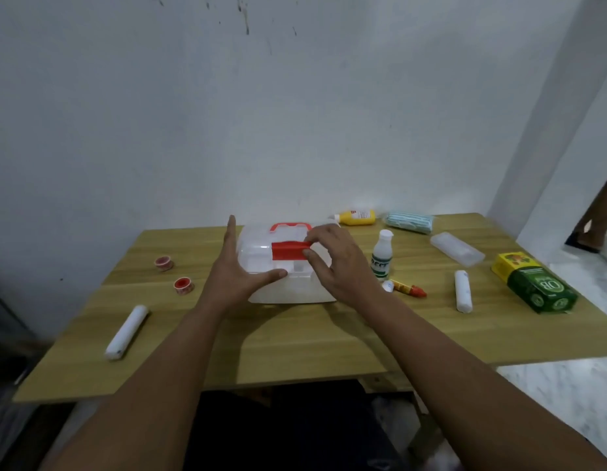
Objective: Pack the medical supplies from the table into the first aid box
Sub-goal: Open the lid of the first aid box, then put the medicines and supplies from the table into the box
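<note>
The clear plastic first aid box (261, 256) with a red handle and red latch (288, 250) sits in the middle of the wooden table (295, 338), lid down. My left hand (237, 277) rests flat against the box's left front, fingers spread, thumb along its front edge. My right hand (336, 263) pinches the red latch between thumb and fingers. Supplies lie around: two red tape rolls (184, 285), a white bandage roll (127, 332), a white bottle (382, 254), a red-capped tube (408, 288), another bandage roll (463, 295).
At the back lie a yellow bottle (357, 217) and a pack of blue masks (410, 222). A clear case (457, 248) and a green-yellow carton (533, 287) sit at the right. A person's leg (601, 215) stands at the far right by the wall.
</note>
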A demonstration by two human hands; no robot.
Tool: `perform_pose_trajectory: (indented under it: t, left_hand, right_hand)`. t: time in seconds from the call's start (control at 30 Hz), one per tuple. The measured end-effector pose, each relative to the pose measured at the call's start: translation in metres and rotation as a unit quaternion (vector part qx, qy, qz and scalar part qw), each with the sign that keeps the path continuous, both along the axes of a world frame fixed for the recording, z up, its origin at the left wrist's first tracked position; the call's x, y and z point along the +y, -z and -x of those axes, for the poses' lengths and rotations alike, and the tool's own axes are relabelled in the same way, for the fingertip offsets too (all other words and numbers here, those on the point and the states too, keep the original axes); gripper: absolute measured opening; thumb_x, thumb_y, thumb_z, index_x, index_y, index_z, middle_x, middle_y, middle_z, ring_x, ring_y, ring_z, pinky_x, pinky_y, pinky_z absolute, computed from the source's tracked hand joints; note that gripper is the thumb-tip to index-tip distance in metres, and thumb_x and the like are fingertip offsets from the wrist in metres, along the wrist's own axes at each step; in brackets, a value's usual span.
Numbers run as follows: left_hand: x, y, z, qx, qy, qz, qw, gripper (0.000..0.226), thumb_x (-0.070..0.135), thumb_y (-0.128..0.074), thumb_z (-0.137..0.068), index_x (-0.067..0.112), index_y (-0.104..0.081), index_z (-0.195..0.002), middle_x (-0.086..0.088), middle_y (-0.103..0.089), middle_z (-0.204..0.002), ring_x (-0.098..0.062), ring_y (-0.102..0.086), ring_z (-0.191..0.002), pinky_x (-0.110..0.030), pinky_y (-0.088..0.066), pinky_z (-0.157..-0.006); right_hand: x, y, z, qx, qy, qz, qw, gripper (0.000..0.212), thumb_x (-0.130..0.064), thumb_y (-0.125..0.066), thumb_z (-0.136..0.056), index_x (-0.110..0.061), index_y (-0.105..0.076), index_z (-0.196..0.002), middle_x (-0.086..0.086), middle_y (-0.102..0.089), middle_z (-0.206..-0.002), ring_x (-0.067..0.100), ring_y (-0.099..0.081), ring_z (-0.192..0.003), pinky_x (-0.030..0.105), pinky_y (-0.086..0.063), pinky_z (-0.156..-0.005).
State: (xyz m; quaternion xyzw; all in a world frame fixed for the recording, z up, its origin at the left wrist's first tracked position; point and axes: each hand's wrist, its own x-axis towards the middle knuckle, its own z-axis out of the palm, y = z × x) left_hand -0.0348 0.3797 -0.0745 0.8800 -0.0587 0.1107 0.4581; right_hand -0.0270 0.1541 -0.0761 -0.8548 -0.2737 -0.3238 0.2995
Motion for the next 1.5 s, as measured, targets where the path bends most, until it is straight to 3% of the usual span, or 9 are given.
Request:
perform_pose_trajectory:
  t: [0.3, 0.43, 0.57, 0.7, 0.8, 1.03, 1.13, 1.3, 1.5]
  left_hand:
    - [0.006, 0.010, -0.003, 0.039, -0.004, 0.082, 0.996, 0.151, 0.058, -0.095, -0.056, 0.055, 0.017, -0.156, 0.000, -0.035, -0.165, -0.023, -0.038, -0.148, -0.046, -0.041, -0.114]
    - [0.005, 0.010, -0.006, 0.056, -0.009, 0.082, 0.995, 0.155, 0.061, -0.095, -0.051, 0.051, 0.017, -0.158, 0.003, -0.032, -0.164, -0.023, -0.039, -0.145, -0.047, -0.042, -0.111]
    - [0.007, 0.010, -0.012, 0.098, -0.018, 0.063, 0.993, 0.163, 0.079, -0.085, -0.039, 0.037, 0.009, -0.164, 0.004, -0.024, -0.169, -0.026, -0.033, -0.149, -0.051, -0.040, -0.113]
    - [0.007, 0.015, -0.012, 0.091, -0.007, 0.065, 0.994, 0.129, 0.069, -0.089, -0.054, 0.035, -0.024, -0.160, 0.009, -0.046, -0.152, -0.022, -0.047, -0.136, -0.047, -0.050, -0.104]
    - [0.006, 0.016, -0.011, 0.055, -0.005, 0.072, 0.996, 0.103, 0.057, -0.091, -0.062, 0.038, -0.040, -0.149, 0.018, -0.050, -0.132, -0.014, -0.050, -0.120, -0.038, -0.050, -0.091]
    - [0.004, 0.014, -0.019, 0.048, 0.005, 0.066, 0.997, 0.105, 0.053, -0.088, -0.062, 0.031, -0.040, -0.153, 0.001, -0.051, -0.148, -0.017, -0.048, -0.118, -0.036, -0.049, -0.085]
    - [0.003, 0.009, -0.021, 0.053, 0.013, 0.052, 0.997, 0.113, 0.062, -0.087, -0.056, 0.028, -0.038, -0.152, -0.002, -0.049, -0.150, -0.018, -0.047, -0.117, -0.034, -0.050, -0.080]
    - [0.004, 0.001, -0.030, 0.068, 0.004, 0.048, 0.997, 0.120, 0.065, -0.089, -0.059, 0.030, -0.032, -0.159, 0.000, -0.047, -0.154, -0.029, -0.049, -0.136, -0.040, -0.051, -0.095]
    - [-0.003, 0.006, -0.025, 0.044, 0.024, 0.063, 0.997, 0.089, 0.058, -0.089, -0.066, 0.036, -0.050, -0.144, 0.012, -0.063, -0.130, -0.016, -0.059, -0.113, -0.022, -0.045, -0.071]
  right_hand:
    - [0.010, -0.093, -0.056, 0.130, 0.040, -0.155, 0.979, 0.010, -0.028, -0.069, -0.093, -0.019, -0.066, -0.092, -0.008, -0.070, -0.088, 0.010, -0.066, -0.087, 0.031, -0.053, -0.084]
    - [0.013, -0.114, -0.099, 0.125, 0.183, -0.174, 0.959, 0.043, -0.065, -0.067, -0.084, -0.022, -0.062, -0.084, -0.005, -0.068, -0.088, 0.014, -0.063, -0.082, 0.032, -0.048, -0.068]
    - [0.015, -0.108, -0.124, 0.211, 0.181, -0.143, 0.950, 0.073, -0.081, -0.054, -0.082, -0.018, -0.063, -0.118, 0.006, -0.064, -0.123, 0.024, -0.063, -0.110, 0.032, -0.044, -0.080]
    - [0.008, -0.106, -0.129, 0.302, 0.112, -0.133, 0.937, 0.091, -0.073, -0.055, -0.088, -0.011, -0.041, -0.152, 0.013, -0.042, -0.157, 0.029, -0.044, -0.142, 0.033, -0.038, -0.105]
    - [-0.014, -0.103, -0.121, 0.329, 0.101, -0.149, 0.927, 0.086, -0.063, -0.059, -0.093, -0.007, -0.038, -0.154, 0.011, -0.040, -0.160, 0.027, -0.041, -0.146, 0.039, -0.036, -0.116]
    - [-0.134, -0.090, -0.077, 0.233, 0.266, -0.091, 0.931, 0.022, -0.024, -0.064, -0.092, -0.014, -0.079, -0.104, 0.005, -0.077, -0.110, 0.024, -0.069, -0.107, 0.026, -0.050, -0.086]
    - [-0.202, -0.077, -0.051, 0.300, 0.397, 0.002, 0.867, 0.028, -0.021, -0.060, -0.085, -0.013, -0.073, -0.108, 0.010, -0.073, -0.113, 0.032, -0.068, -0.104, 0.034, -0.053, -0.086]
    - [-0.262, -0.062, -0.003, 0.507, 0.510, 0.151, 0.679, 0.056, -0.030, -0.077, -0.073, -0.007, -0.058, -0.120, 0.011, -0.059, -0.103, 0.033, -0.063, -0.106, 0.044, -0.055, -0.094]
    - [-0.275, -0.050, 0.023, 0.522, 0.524, 0.249, 0.625, 0.064, -0.015, -0.092, -0.062, -0.002, -0.063, -0.118, 0.011, -0.067, -0.110, 0.031, -0.067, -0.104, 0.039, -0.059, -0.090]
